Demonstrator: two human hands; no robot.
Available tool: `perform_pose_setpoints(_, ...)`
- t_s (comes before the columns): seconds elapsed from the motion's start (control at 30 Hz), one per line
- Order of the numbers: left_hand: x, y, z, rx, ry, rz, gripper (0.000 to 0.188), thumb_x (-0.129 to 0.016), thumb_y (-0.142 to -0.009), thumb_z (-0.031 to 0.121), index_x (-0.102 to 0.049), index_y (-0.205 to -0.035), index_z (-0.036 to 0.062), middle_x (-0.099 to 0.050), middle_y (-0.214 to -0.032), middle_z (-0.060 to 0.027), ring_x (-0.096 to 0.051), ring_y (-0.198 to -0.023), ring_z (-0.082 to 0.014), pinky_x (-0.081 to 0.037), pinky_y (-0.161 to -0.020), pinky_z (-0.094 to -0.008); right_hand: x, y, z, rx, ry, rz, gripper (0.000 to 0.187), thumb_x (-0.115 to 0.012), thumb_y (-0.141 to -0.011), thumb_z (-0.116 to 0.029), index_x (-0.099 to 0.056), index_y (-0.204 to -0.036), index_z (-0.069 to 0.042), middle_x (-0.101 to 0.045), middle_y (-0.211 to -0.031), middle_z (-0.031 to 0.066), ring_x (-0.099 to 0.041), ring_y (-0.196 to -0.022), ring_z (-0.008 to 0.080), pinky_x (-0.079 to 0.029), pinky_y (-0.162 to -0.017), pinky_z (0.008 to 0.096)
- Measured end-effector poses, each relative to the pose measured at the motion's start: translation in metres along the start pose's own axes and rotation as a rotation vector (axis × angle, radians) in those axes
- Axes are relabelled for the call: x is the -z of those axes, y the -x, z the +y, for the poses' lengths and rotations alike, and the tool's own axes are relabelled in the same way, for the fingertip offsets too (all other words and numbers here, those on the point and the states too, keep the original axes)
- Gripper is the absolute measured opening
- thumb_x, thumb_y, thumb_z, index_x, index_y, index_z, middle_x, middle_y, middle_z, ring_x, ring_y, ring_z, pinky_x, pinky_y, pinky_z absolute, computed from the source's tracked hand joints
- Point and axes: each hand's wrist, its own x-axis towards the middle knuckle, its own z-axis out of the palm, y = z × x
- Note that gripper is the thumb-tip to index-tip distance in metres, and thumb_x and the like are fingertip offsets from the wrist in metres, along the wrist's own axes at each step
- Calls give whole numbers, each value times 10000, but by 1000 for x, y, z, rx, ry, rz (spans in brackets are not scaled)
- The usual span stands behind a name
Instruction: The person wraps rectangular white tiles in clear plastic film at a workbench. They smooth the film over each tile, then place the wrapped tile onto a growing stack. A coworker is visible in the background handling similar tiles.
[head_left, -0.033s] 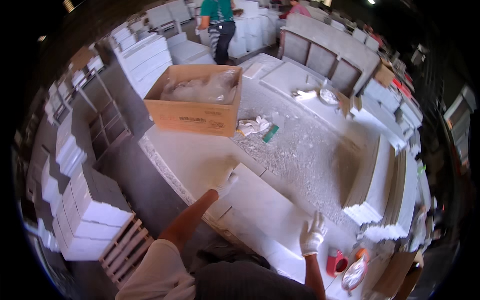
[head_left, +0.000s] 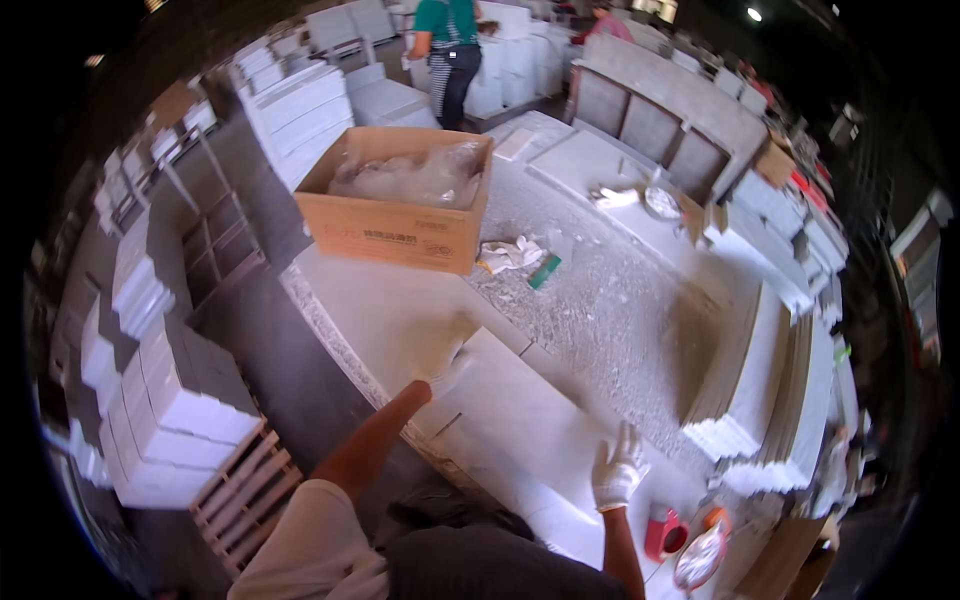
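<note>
A long white slab (head_left: 525, 400), like a tile or stone panel, lies in front of me on a pale work surface (head_left: 380, 290). My left hand (head_left: 448, 374), in a white glove, is at the slab's far left end. Its fingers are blurred and blend into the white, so their shape is unclear. Over the slab's right end, my right hand (head_left: 620, 470) is open, white-gloved, with fingers stretched out. Whether it touches the slab, I cannot tell. A red ring-shaped thing (head_left: 665, 534), perhaps a tape dispenser, stands just right of that hand, beside an orange-rimmed, foil-like item (head_left: 701, 555).
A cardboard box (head_left: 390, 232) holding clear plastic stands at the far left of the surface. Near it lie a crumpled white cloth or glove (head_left: 510, 255) and a green block (head_left: 544, 270). Stacked panels (head_left: 745, 380) stand right, a wooden pallet (head_left: 245, 490) left. A person (head_left: 447, 50) works beyond.
The view has shifted slightly, moving the box and background a little right in the picture. My right hand appears slightly further left; both hands stay near the slab's ends.
</note>
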Motion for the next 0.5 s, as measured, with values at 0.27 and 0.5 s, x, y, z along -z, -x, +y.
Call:
perform_pose_setpoints(0.27,82,233,-16,620,72,359,571,-595,-954,296,-451,-1445,42,-506,-1446,-173,-481,-1343,-291,-357,-1119,-368,-88,-30,28,353,-192,-29,472,-544,-977,-315,-536,-1369,-52,-652,-1196,193,-612,-1083,371,-466,-961,481)
perform_pose_setpoints(0.5,101,613,14,1296,-497,464,350,-543,-978,171,-598,-1305,61,-536,-1422,-150,-479,-1334,-284,-344,-1144,-377,-116,-44,57,500,-310,-34,565,-621,-948,-426,-563,-1347,-31,-646,-1219,203,-618,-1117,326,-475,-992,447)
